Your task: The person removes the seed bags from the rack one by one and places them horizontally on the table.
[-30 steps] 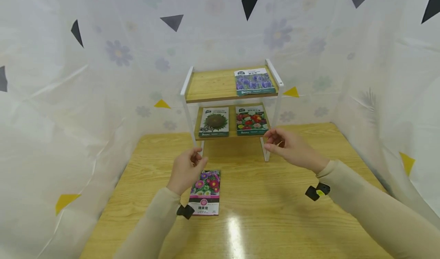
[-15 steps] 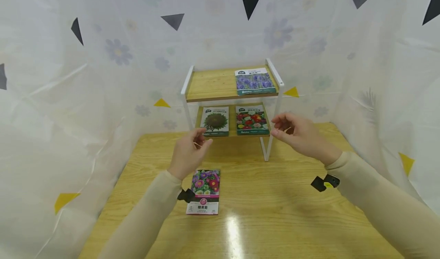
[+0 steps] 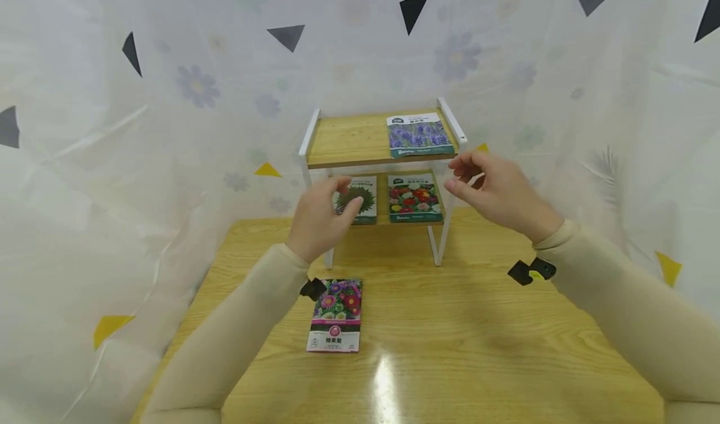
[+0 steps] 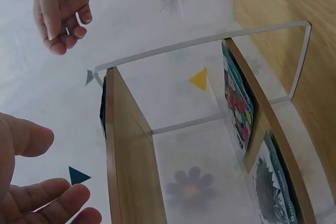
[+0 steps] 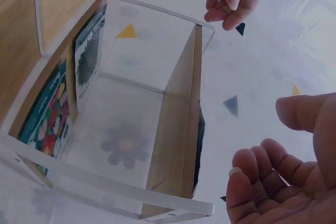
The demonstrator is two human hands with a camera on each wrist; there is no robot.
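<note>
My left hand (image 3: pixel 322 219) is raised in front of the lower tier, partly covering the sunflower seed packet (image 3: pixel 367 204). Its thumb and fingers are apart, with nothing between them. My right hand (image 3: pixel 503 192) hovers by the right side of the two-tier shelf (image 3: pixel 349 137), fingers loosely bent and holding nothing. Beside the sunflower packet lies a seed packet with red and mixed flowers (image 3: pixel 415 199). A purple-flower seed packet (image 3: pixel 419 135) rests on the top tier at the right. In the right wrist view, the right hand's fingers (image 5: pixel 252 177) show bent and bare.
On the wooden table (image 3: pixel 450 324), a pink-and-purple flower seed packet (image 3: pixel 335 316) lies front left of the shelf. White metal legs (image 3: pixel 435 246) hold the shelf up. White sheeting (image 3: pixel 225 99) with flower prints and triangles surrounds the table.
Both hands have risen. My left hand has moved up and slightly right, from near the table packet to before the sunflower packet. My right hand has shifted up and rightward. The packets stay put.
</note>
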